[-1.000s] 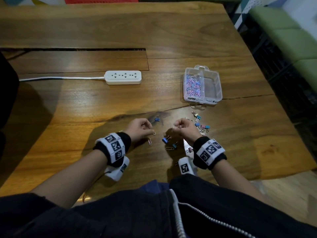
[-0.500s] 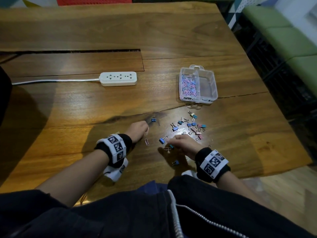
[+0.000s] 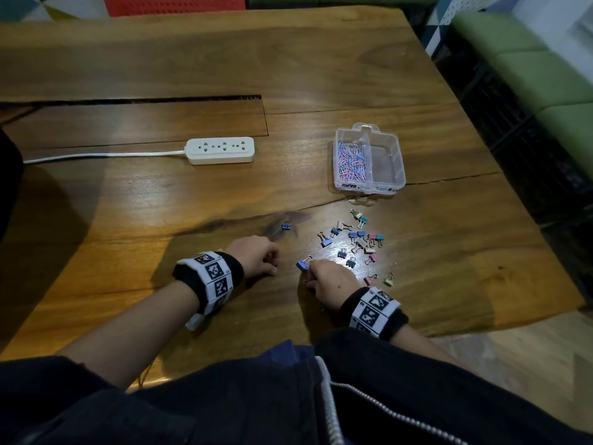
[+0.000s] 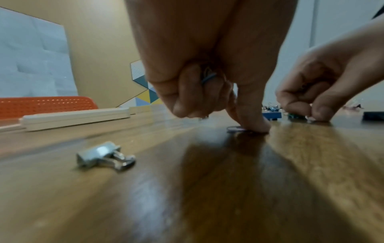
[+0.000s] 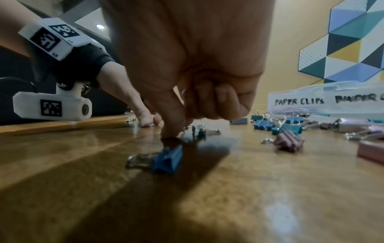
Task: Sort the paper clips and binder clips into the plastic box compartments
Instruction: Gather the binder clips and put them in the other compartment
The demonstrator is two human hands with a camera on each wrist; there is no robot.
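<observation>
Clear plastic box (image 3: 369, 187) hand-lettered "PAPER CLIPS" and "BINDER C…", pastel paper clips (image 3: 350, 162) filling its left compartment, right compartment bare, binder clips (image 3: 362, 240) scattered on wooden table (image 3: 128, 220) before it, left hand (image 4: 199, 78) curled round paper clips, fingertip pressing another flat, right hand (image 3: 330, 281) curled, fingertips down among clips, its hold unclear.

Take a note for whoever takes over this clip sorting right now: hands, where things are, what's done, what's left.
Left grip: curled round paper clips, one fingertip pressing a loose paper clip onto the table.
Right grip: fingertips down beside a blue binder clip; hold unclear.
Plastic box: paper clip pile in left compartment; right compartment bare.
Done: most paper clips.
Left: last loose paper clips, all scattered binder clips.
</observation>
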